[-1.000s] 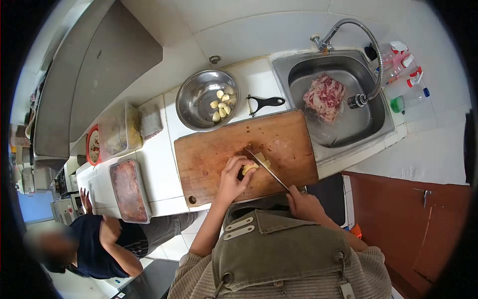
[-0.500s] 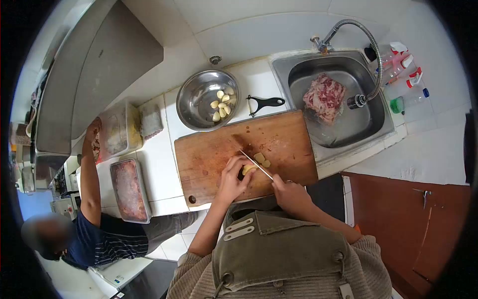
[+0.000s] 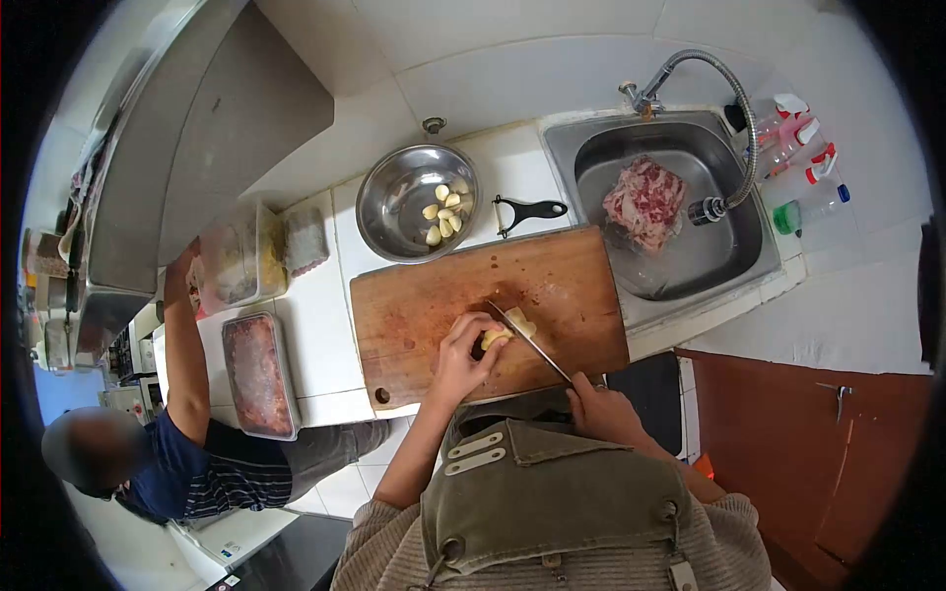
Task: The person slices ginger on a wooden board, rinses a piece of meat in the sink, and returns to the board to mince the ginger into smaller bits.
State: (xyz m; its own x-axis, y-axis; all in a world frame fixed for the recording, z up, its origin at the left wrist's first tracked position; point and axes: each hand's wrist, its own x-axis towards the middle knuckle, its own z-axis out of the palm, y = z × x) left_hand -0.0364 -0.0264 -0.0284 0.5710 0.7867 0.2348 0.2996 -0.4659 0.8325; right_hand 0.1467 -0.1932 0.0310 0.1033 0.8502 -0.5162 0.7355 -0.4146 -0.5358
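Yellow chunk (image 3: 492,338) sits pinched in the left hand (image 3: 461,353); the right hand (image 3: 602,410) grips a knife (image 3: 535,346).

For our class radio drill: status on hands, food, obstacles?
Left hand holding pale-yellow food chunk. Right hand gripping thin metal knife. Left fingers near knife.
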